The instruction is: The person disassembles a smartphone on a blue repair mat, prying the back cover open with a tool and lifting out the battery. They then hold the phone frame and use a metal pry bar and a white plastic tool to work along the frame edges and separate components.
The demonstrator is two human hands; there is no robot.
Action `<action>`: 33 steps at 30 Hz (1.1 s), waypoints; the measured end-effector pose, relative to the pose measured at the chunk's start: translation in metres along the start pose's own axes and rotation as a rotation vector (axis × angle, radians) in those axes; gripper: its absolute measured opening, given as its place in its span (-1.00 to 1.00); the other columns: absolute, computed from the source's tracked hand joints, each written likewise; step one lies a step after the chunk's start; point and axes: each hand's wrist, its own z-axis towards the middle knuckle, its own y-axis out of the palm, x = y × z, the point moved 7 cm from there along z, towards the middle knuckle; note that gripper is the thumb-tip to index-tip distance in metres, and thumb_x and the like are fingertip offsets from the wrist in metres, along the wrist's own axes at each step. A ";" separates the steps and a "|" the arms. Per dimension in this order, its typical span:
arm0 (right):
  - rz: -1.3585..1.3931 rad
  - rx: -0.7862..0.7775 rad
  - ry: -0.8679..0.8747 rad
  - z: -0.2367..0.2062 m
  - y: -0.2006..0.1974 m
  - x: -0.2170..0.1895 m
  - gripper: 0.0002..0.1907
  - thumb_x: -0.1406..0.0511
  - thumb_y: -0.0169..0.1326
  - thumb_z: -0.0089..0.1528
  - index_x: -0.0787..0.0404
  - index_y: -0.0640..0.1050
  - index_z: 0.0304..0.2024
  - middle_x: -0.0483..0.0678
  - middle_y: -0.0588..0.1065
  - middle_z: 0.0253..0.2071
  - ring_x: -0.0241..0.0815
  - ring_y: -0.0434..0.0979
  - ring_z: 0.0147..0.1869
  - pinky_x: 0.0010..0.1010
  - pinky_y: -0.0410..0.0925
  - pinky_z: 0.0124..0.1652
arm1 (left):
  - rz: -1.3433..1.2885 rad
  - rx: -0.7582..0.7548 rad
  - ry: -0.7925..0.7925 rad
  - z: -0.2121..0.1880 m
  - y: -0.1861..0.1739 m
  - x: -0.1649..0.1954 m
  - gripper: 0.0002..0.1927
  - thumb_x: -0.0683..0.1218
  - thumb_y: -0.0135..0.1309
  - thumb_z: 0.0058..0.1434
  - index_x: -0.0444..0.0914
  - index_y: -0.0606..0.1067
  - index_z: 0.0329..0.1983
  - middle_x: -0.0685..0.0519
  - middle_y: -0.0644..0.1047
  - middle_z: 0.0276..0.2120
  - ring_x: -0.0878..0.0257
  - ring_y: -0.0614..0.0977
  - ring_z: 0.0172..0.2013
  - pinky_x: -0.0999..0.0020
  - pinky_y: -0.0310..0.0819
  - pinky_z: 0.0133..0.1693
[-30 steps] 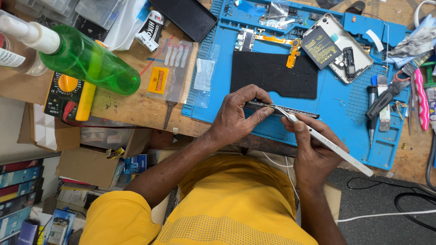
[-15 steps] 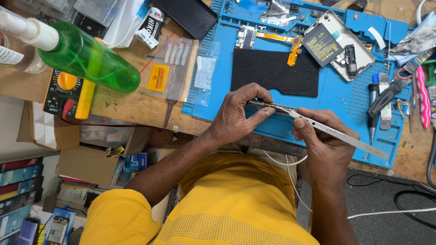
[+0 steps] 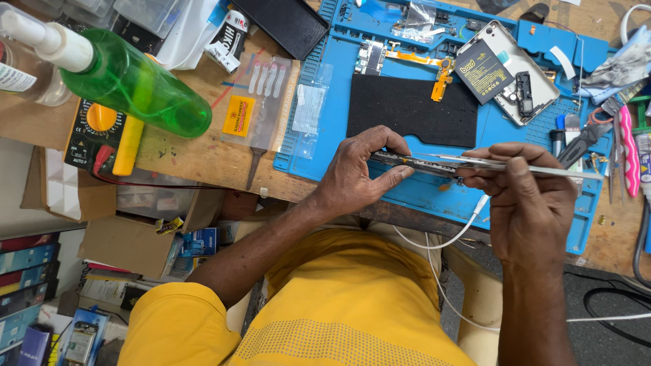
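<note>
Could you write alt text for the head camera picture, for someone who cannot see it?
Both hands, left hand and right hand, hold a thin phone edge-on over a blue repair mat. A green bottle lies nearby.

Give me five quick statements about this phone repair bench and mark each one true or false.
1. Both hands, the left hand and the right hand, hold the thin opened phone edge-on. True.
2. The green plastic spray bottle stands upright. False: it lies tilted on its side over the yellow-dial black multimeter.
3. A black rectangular pad lies on the blue silicone work mat. True.
4. The pink-handled tool is in the right hand. False: it lies at the bench's right edge.
5. The person wears yellow clothing. True.
</note>
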 end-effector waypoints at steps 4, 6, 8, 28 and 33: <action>-0.069 0.008 -0.020 -0.004 -0.008 0.005 -0.87 0.45 0.03 0.52 0.48 0.51 0.04 0.31 0.57 -0.02 -0.01 0.68 -0.01 -0.34 0.58 0.01 | -0.013 -0.008 -0.024 0.000 0.000 -0.003 -0.81 -0.10 0.27 0.28 -0.21 0.51 -0.13 0.07 0.58 -0.23 0.28 0.65 -0.14 0.29 0.57 -0.08; -0.117 0.011 -0.054 -0.006 -0.011 0.007 -0.88 0.48 0.09 0.49 0.49 0.54 0.02 0.29 0.57 -0.02 -0.03 0.67 0.00 -0.32 0.58 0.04 | -0.021 -0.005 -0.023 0.000 0.000 -0.003 -0.81 -0.10 0.27 0.29 -0.20 0.51 -0.12 0.08 0.58 -0.22 0.28 0.65 -0.14 0.29 0.57 -0.08; -0.192 -0.038 -0.133 -0.007 -0.012 0.005 -0.88 0.49 0.17 0.46 0.47 0.56 0.01 0.26 0.58 -0.01 -0.03 0.66 0.06 -0.32 0.56 0.09 | -0.011 -0.007 -0.032 0.001 0.000 -0.003 -0.81 -0.10 0.27 0.28 -0.20 0.51 -0.13 0.08 0.58 -0.23 0.29 0.65 -0.15 0.29 0.57 -0.09; -0.134 -0.092 -0.254 -0.013 -0.025 0.041 -0.87 0.42 0.26 0.33 0.23 0.64 -0.05 0.09 0.62 -0.02 -0.09 0.65 0.14 -0.30 0.55 0.13 | -0.005 0.031 -0.047 0.002 0.004 -0.005 -0.84 -0.15 0.28 0.25 -0.21 0.49 -0.24 0.09 0.57 -0.32 0.32 0.63 -0.23 0.30 0.53 -0.17; -0.102 -0.089 -0.220 -0.012 -0.028 0.047 -0.88 0.46 0.25 0.36 0.24 0.64 -0.05 0.12 0.62 -0.01 -0.03 0.65 0.18 -0.23 0.54 0.20 | -0.003 0.029 -0.029 0.003 0.004 -0.005 -0.83 -0.16 0.27 0.25 -0.21 0.48 -0.24 0.10 0.57 -0.31 0.31 0.63 -0.20 0.30 0.55 -0.14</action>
